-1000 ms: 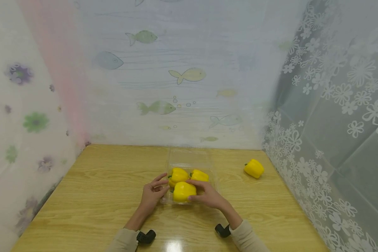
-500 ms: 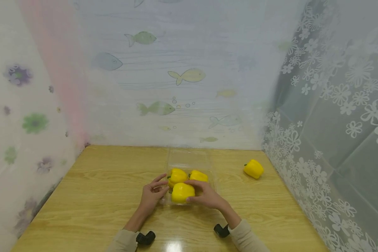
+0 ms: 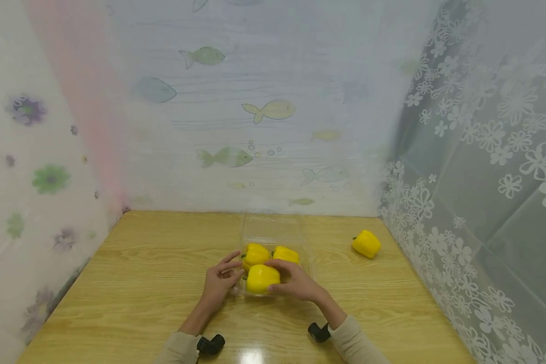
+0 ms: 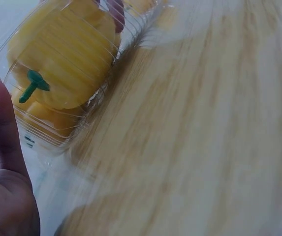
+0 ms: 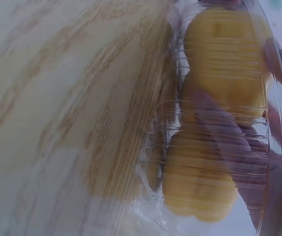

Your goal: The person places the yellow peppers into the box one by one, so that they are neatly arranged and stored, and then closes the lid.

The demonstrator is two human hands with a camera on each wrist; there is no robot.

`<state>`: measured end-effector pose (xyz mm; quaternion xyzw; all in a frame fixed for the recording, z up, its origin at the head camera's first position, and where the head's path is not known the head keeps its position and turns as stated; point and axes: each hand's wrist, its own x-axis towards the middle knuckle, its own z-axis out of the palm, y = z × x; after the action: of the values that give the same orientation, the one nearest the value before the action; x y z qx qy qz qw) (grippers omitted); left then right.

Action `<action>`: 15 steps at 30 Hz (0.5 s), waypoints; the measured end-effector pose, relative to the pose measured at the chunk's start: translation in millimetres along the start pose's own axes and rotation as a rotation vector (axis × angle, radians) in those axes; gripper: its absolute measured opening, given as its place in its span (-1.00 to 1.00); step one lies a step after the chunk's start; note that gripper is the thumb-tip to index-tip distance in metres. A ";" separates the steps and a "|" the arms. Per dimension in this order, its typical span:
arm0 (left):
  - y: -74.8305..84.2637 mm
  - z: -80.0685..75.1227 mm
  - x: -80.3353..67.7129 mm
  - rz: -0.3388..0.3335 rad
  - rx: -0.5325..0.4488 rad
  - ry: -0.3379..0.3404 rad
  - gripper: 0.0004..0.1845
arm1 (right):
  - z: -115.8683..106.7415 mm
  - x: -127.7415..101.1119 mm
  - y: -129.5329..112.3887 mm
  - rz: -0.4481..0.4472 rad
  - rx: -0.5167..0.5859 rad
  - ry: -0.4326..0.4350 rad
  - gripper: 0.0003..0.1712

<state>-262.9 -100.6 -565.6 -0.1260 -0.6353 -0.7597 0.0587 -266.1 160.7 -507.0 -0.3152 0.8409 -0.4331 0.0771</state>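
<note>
A clear plastic box [image 3: 273,228] lies with its lid folded back on the table, several yellow bell peppers inside. Two of them, a left rear pepper [image 3: 256,256] and a right rear pepper [image 3: 285,254], sit behind the front pepper [image 3: 263,279]. My right hand [image 3: 296,282] grips that front pepper between thumb and fingers, low in the box. At the box's left side is my left hand [image 3: 218,283]; its thumb [image 4: 4,123] meets the rim, pinching it. Through the wall in the left wrist view, a green-stemmed pepper [image 4: 64,54] rests above other yellow surfaces.
Another yellow bell pepper [image 3: 366,244] lies alone at the right rear of the wooden table [image 3: 164,242]. Curtains printed with fish and flowers hang around the back and sides. Black camera mounts [image 3: 211,345] are on both wrists.
My right hand and the front pepper have shifted very slightly left. The left hand stays at the box's side, and the lone pepper has not moved.
</note>
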 end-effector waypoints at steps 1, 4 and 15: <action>-0.4 0.0 0.0 0.001 0.002 0.002 -0.69 | 0.0 0.3 0.3 0.000 -0.007 -0.002 -0.31; -1.3 0.1 0.2 0.005 0.007 0.005 -0.69 | -0.4 1.9 0.4 -0.006 -0.033 -0.009 -0.32; -1.9 0.7 0.7 0.014 0.021 0.022 -0.72 | 1.8 3.3 -1.8 0.014 -0.012 -0.046 -0.31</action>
<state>-264.0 -99.5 -567.2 -0.1214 -0.6418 -0.7538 0.0724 -267.2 156.8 -506.3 -0.3197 0.8436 -0.4203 0.0977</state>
